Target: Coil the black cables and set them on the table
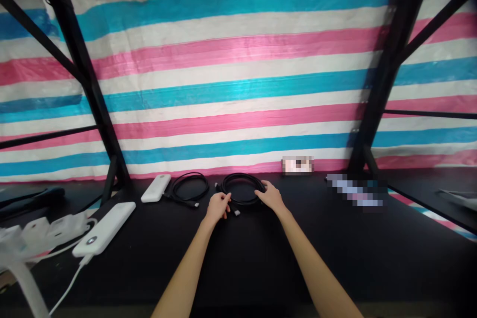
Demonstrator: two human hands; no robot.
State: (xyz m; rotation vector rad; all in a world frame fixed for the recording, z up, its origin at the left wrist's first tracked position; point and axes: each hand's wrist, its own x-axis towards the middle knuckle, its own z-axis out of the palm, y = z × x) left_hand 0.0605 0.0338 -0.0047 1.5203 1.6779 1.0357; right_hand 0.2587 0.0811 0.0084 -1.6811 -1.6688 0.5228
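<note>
Coiled cable (243, 176), between left hand (216, 207) and right hand (273, 196)

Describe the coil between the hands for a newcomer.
Below the striped sheet is a black table. On it, between the left hand and right hand, is a black cable coil. Unlike the neighbouring coil to its left, it is flanked by hands.

one head-worn view, looking forward and down across a black table (253, 263) to a striped sheet (238, 79); the left hand (218, 206) and right hand (272, 196) sit mid-distance.
</note>
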